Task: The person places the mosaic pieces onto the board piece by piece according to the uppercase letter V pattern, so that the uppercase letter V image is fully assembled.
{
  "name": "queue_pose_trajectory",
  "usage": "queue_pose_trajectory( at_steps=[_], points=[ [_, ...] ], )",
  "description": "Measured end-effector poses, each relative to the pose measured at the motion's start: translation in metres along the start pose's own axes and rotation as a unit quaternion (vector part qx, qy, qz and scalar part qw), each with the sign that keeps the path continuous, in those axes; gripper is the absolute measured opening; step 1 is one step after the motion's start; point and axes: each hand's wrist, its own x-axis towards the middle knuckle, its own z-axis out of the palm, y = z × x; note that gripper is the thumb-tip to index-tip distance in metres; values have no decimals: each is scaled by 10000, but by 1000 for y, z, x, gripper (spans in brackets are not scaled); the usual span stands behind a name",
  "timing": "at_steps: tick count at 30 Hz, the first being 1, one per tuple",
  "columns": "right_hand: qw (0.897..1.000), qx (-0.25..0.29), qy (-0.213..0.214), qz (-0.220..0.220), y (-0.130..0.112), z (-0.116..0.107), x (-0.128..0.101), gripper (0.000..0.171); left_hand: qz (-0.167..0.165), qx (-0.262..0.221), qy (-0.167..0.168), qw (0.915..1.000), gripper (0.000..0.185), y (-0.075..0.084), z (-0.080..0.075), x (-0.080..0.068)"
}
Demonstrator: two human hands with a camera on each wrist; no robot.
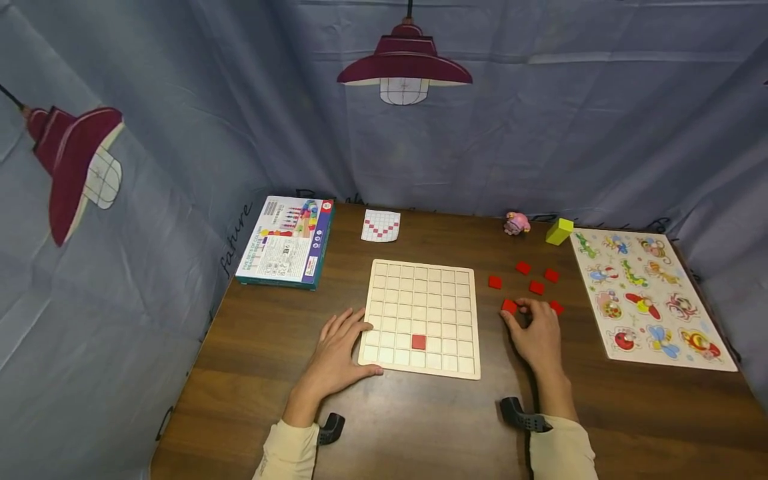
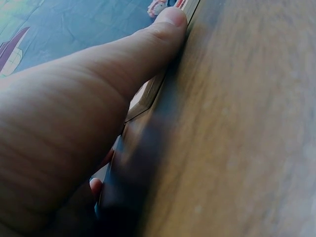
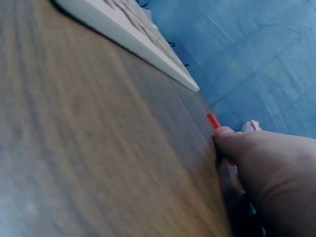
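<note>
Brown wood table (image 1: 420, 427), blue drapes with printed lamps behind. Nearest: left hand (image 1: 337, 352) flat on the table, fingers straight and relaxed, fingertips on the grid board's (image 1: 422, 316) left edge; thumb against that edge in the left wrist view (image 2: 148, 54), judged to be steadying the board. Right hand (image 1: 538, 331) just right of the board, fingers curled down over the nearest loose red tile (image 1: 509, 306); thumb tip touching a tile (image 3: 213, 120) in the right wrist view, though a full pinch not confirmed. Board lying flat, centred before the person, divided into square cells; one red tile seated (image 1: 419, 342) in a cell of the second row from the near edge, all other cells bare. Further red tiles (image 1: 537, 287) scattered flat beyond the right hand, apart from one another, within reach of that hand. Animal peg puzzle (image 1: 649, 298) at the far right, each recess filled with its figure. Boxed set (image 1: 287, 240) lying closed at far left. Pattern card (image 1: 381, 225) beyond the board, red squares forming a V, placed facing the person, likely as a reference. Pink figure (image 1: 516, 223) and yellow block (image 1: 559, 231) at the rear edge, well apart from both hands.
</note>
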Motion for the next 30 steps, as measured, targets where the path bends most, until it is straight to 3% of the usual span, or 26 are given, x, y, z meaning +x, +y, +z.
queue_pose_trajectory(
  at_steps=[4, 15, 22, 30],
  points=[
    [9999, -79, -52, 37, 3, -4, -1, 37, 40, 3, -34, 10000, 80, 1, 1, 2],
    [9985, -380, -103, -387, 2, -1, 0, 31, -59, 0, -33, 10000, 81, -1, 2, 2],
    [9951, 190, 242, -938, -13, 7, -4, 28, -82, -78, -45, 9999, 80, -1, 1, 2],
    [9834, 717, 150, -1661, -45, 26, -13, 28, -116, -100, -45, 9999, 80, 0, -1, 1]
  ],
)
